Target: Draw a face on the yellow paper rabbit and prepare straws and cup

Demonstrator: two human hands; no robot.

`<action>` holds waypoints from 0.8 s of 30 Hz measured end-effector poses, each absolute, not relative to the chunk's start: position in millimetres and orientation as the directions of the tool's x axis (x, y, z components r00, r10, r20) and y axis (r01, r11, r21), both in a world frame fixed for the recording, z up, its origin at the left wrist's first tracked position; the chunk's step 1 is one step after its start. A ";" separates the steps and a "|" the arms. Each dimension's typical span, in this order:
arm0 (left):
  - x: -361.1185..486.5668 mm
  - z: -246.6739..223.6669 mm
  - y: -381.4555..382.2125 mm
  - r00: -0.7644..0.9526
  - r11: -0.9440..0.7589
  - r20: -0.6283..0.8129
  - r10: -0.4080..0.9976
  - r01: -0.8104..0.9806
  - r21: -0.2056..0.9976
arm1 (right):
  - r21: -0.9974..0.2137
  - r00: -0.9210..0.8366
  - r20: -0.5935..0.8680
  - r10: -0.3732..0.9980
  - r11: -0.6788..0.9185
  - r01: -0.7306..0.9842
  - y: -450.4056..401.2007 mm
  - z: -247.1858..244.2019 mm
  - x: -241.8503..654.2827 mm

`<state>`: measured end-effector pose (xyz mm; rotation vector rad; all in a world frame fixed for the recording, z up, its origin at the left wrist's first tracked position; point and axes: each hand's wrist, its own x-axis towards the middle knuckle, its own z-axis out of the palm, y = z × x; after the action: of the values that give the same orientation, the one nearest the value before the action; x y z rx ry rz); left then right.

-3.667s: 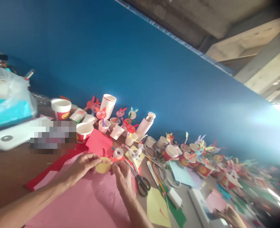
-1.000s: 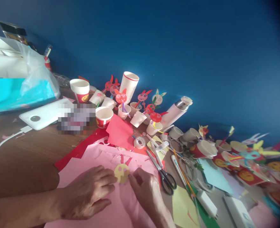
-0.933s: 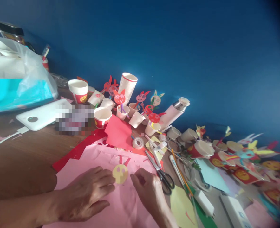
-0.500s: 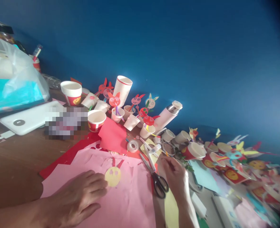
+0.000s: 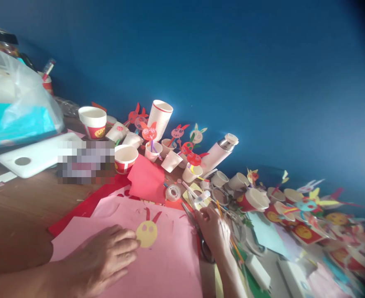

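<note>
My left hand (image 5: 108, 254) lies with fingers stretched out on a pink paper sheet (image 5: 166, 265). Its fingertips touch the left edge of a yellow paper face (image 5: 146, 234), which has two pink eye spots and two red ears. Over the black-handled scissors (image 5: 206, 252) is my right hand (image 5: 213, 229), fingers curled downward; what they hold, if anything, is hidden. Just beyond those fingertips lie a clear-capped white tube (image 5: 204, 196) and a white pen (image 5: 188, 188). A tape roll (image 5: 172, 192) sits farther left.
Red paper (image 5: 146, 178) lies beyond the pink sheet. Paper cups with rabbit-like figures (image 5: 193, 159) line the blue wall, beside a tilted thermos (image 5: 221, 151). A white phone-like device (image 5: 35, 157) is at left. A pencil (image 5: 236, 248) and decorated bowls (image 5: 253, 199) are at right.
My right hand has moved left over the scissors, covering much of them and uncovering the pencil. The thumb of my left hand has drawn in; its fingertips stay at the paper face.
</note>
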<state>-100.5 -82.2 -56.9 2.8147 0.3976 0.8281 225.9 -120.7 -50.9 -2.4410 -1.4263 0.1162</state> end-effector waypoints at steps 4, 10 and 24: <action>-102.1 -68.9 -84.0 0.806 -0.957 0.522 0.279 0.191 0.217 | -0.283 0.498 0.077 0.864 -0.460 0.842 -118.2 -56.8 223.8; -100.9 -74.1 -84.3 0.832 -0.948 0.469 0.297 0.197 0.251 | -0.315 0.487 0.096 0.868 -0.437 0.842 -127.5 -53.4 225.5; -103.3 -64.7 -84.8 0.867 -0.928 0.392 0.307 0.182 0.325 | -0.976 0.380 0.203 0.903 0.220 -0.001 -175.6 0.4 157.3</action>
<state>-103.3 -84.8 -64.7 2.7620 0.3695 0.6466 157.3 -175.6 0.4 -1.1789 -0.9877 0.7913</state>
